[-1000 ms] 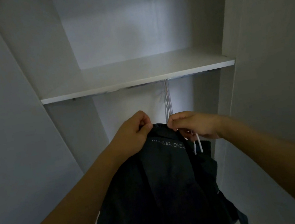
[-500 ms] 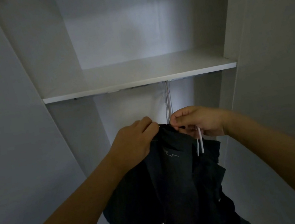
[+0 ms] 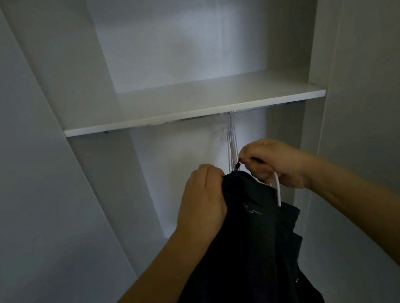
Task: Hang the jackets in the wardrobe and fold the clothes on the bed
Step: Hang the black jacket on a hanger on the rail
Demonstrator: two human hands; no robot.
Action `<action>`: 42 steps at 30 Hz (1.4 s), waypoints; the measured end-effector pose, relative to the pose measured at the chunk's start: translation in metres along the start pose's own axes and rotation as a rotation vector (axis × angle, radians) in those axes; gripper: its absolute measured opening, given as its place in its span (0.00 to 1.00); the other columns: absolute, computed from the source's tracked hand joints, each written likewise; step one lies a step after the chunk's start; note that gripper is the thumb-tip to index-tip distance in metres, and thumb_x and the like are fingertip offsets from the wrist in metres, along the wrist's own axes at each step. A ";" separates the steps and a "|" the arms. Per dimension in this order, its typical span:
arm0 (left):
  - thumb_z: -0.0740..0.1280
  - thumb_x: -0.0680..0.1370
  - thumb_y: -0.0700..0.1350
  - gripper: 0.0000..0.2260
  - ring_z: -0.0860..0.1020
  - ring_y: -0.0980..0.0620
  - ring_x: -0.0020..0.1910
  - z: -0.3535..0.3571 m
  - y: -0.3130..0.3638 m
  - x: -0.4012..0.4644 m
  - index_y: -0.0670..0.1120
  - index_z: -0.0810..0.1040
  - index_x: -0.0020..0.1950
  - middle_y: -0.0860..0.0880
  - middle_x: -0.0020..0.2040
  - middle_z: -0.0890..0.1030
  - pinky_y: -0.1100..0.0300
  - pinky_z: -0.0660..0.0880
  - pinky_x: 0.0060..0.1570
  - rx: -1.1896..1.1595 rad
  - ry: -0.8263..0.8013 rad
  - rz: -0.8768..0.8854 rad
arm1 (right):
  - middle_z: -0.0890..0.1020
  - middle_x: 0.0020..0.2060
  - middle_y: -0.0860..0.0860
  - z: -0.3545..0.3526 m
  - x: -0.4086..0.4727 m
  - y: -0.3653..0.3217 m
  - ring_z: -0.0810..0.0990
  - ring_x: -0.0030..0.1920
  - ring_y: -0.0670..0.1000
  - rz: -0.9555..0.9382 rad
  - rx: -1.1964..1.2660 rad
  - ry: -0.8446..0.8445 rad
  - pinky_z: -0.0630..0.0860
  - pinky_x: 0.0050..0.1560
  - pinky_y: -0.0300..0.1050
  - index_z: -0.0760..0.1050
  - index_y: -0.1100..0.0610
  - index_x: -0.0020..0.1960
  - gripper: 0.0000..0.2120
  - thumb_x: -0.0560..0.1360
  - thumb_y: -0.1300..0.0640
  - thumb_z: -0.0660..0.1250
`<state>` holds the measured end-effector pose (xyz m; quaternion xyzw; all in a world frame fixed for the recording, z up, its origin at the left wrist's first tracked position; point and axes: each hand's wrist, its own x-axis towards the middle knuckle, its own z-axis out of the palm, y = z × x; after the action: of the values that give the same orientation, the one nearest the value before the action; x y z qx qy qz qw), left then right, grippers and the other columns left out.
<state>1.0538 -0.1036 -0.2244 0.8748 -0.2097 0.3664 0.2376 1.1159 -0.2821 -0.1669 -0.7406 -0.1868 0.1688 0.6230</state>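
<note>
A dark navy jacket (image 3: pixel 254 254) hangs down in front of me inside the open white wardrobe (image 3: pixel 98 165). My left hand (image 3: pixel 202 200) grips its top edge on the left. My right hand (image 3: pixel 270 164) pinches a small dark zipper pull at the jacket's top, and a white drawstring (image 3: pixel 278 189) dangles below that hand. Several pale hangers (image 3: pixel 232 141) hang from the rail (image 3: pixel 164 123) under the shelf, just behind my hands.
A white shelf (image 3: pixel 194 106) spans the wardrobe above the rail. Wardrobe side panels (image 3: pixel 305 162) close in left and right. The wardrobe doors stand open at both edges of the view.
Both hands have lifted the jacket a little toward the rail. The right hand now pinches the zipper pull; the printed lettering on the collar has turned out of sight.
</note>
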 end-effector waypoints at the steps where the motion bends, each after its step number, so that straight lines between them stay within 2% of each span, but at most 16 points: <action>1: 0.64 0.71 0.27 0.08 0.74 0.45 0.40 -0.001 0.000 0.000 0.38 0.77 0.46 0.42 0.43 0.76 0.49 0.74 0.40 0.015 0.000 0.037 | 0.62 0.22 0.51 0.000 0.000 0.001 0.58 0.23 0.49 -0.004 -0.003 0.016 0.54 0.26 0.43 0.65 0.55 0.30 0.15 0.76 0.60 0.59; 6: 0.66 0.64 0.24 0.14 0.74 0.47 0.41 -0.011 -0.007 -0.008 0.37 0.81 0.45 0.42 0.45 0.80 0.54 0.71 0.44 0.097 0.007 0.361 | 0.62 0.21 0.51 -0.010 -0.007 0.002 0.58 0.22 0.48 0.013 0.049 0.062 0.52 0.27 0.43 0.66 0.55 0.27 0.19 0.77 0.62 0.58; 10: 0.61 0.69 0.27 0.14 0.75 0.47 0.45 -0.022 -0.020 -0.007 0.38 0.83 0.45 0.43 0.48 0.83 0.55 0.73 0.48 0.205 0.033 0.534 | 0.62 0.20 0.51 -0.004 -0.007 -0.005 0.58 0.22 0.48 -0.008 0.023 0.010 0.54 0.24 0.41 0.66 0.55 0.27 0.20 0.78 0.62 0.57; 12: 0.62 0.69 0.27 0.13 0.78 0.45 0.46 -0.022 -0.016 -0.009 0.39 0.83 0.45 0.43 0.50 0.82 0.52 0.74 0.48 0.182 0.003 0.433 | 0.62 0.20 0.51 0.000 -0.004 -0.012 0.58 0.22 0.48 -0.021 0.021 -0.014 0.57 0.22 0.39 0.66 0.55 0.28 0.20 0.79 0.61 0.57; 14: 0.64 0.69 0.30 0.13 0.77 0.46 0.49 -0.018 -0.004 -0.011 0.41 0.80 0.49 0.45 0.53 0.78 0.50 0.75 0.49 -0.003 -0.033 0.166 | 0.63 0.20 0.50 0.000 -0.004 -0.020 0.59 0.21 0.47 -0.025 0.028 -0.025 0.59 0.21 0.37 0.65 0.56 0.30 0.19 0.80 0.60 0.56; 18: 0.61 0.74 0.48 0.12 0.74 0.55 0.49 -0.008 0.018 -0.004 0.48 0.71 0.57 0.53 0.51 0.73 0.57 0.74 0.48 -0.295 -0.023 -0.189 | 0.63 0.20 0.50 -0.004 -0.003 -0.028 0.59 0.21 0.46 -0.028 0.016 -0.050 0.60 0.20 0.36 0.65 0.57 0.33 0.17 0.81 0.59 0.56; 20: 0.65 0.76 0.46 0.13 0.74 0.55 0.48 -0.002 0.021 0.005 0.49 0.68 0.59 0.52 0.52 0.73 0.60 0.73 0.47 -0.307 -0.027 -0.272 | 0.63 0.20 0.50 -0.005 -0.002 -0.030 0.60 0.21 0.46 -0.035 -0.009 -0.067 0.60 0.21 0.36 0.66 0.58 0.34 0.16 0.81 0.60 0.56; 22: 0.64 0.77 0.40 0.07 0.74 0.53 0.40 0.003 0.019 0.012 0.47 0.69 0.53 0.51 0.45 0.74 0.59 0.70 0.39 -0.235 -0.076 -0.280 | 0.63 0.20 0.50 -0.008 -0.001 -0.029 0.60 0.21 0.46 -0.038 -0.039 -0.081 0.60 0.21 0.36 0.66 0.59 0.35 0.16 0.81 0.60 0.56; 25: 0.62 0.77 0.36 0.06 0.72 0.49 0.32 -0.003 0.004 0.015 0.46 0.67 0.43 0.51 0.35 0.71 0.53 0.68 0.31 -0.092 -0.086 -0.184 | 0.63 0.21 0.51 -0.020 -0.006 -0.022 0.60 0.22 0.47 -0.015 -0.086 -0.078 0.60 0.24 0.38 0.67 0.58 0.32 0.18 0.80 0.61 0.57; 30: 0.66 0.66 0.25 0.12 0.72 0.50 0.33 -0.028 -0.031 0.026 0.40 0.74 0.43 0.45 0.40 0.76 0.58 0.69 0.28 0.136 -0.082 0.054 | 0.65 0.22 0.50 -0.027 -0.007 -0.012 0.61 0.24 0.48 0.008 -0.141 -0.065 0.59 0.29 0.43 0.70 0.56 0.32 0.18 0.81 0.59 0.58; 33: 0.68 0.63 0.28 0.15 0.77 0.42 0.45 -0.032 -0.028 0.024 0.39 0.78 0.47 0.41 0.51 0.79 0.53 0.71 0.42 0.308 0.029 0.059 | 0.65 0.22 0.50 -0.019 0.002 -0.025 0.60 0.23 0.48 -0.031 -0.112 -0.065 0.53 0.29 0.46 0.72 0.55 0.31 0.19 0.81 0.58 0.59; 35: 0.66 0.64 0.32 0.15 0.75 0.42 0.50 -0.026 -0.014 0.008 0.40 0.80 0.49 0.42 0.54 0.79 0.51 0.68 0.51 0.271 0.068 0.224 | 0.64 0.21 0.49 -0.017 0.007 -0.038 0.60 0.22 0.47 -0.045 -0.086 -0.076 0.51 0.28 0.45 0.74 0.56 0.34 0.17 0.81 0.58 0.59; 37: 0.64 0.72 0.38 0.11 0.74 0.45 0.56 -0.017 0.003 -0.005 0.42 0.80 0.52 0.44 0.58 0.79 0.52 0.68 0.60 0.182 -0.042 0.410 | 0.64 0.21 0.49 -0.014 0.013 -0.049 0.59 0.22 0.46 -0.039 -0.121 -0.097 0.52 0.26 0.43 0.73 0.58 0.36 0.15 0.81 0.59 0.60; 38: 0.63 0.76 0.43 0.10 0.74 0.46 0.59 -0.014 0.009 -0.006 0.43 0.81 0.53 0.46 0.60 0.79 0.52 0.67 0.63 0.173 -0.113 0.420 | 0.64 0.20 0.49 -0.012 0.015 -0.053 0.59 0.22 0.47 -0.031 -0.156 -0.105 0.52 0.27 0.43 0.73 0.58 0.36 0.15 0.81 0.59 0.60; 40: 0.61 0.78 0.49 0.13 0.75 0.47 0.56 -0.015 0.009 0.001 0.44 0.81 0.53 0.48 0.56 0.80 0.53 0.70 0.61 0.246 -0.163 0.362 | 0.64 0.20 0.49 -0.009 0.018 -0.055 0.58 0.22 0.47 -0.015 -0.213 -0.107 0.50 0.30 0.46 0.73 0.59 0.35 0.15 0.81 0.58 0.61; 42: 0.60 0.76 0.45 0.12 0.76 0.48 0.49 -0.017 0.002 0.007 0.45 0.81 0.53 0.49 0.49 0.80 0.54 0.73 0.54 0.412 -0.196 0.368 | 0.64 0.20 0.49 -0.009 0.018 -0.051 0.58 0.23 0.48 0.010 -0.241 -0.098 0.49 0.33 0.48 0.72 0.59 0.36 0.15 0.81 0.59 0.61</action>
<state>1.0484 -0.0967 -0.2082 0.8831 -0.3079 0.3521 -0.0369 1.1327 -0.2734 -0.1151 -0.8018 -0.2323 0.1843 0.5188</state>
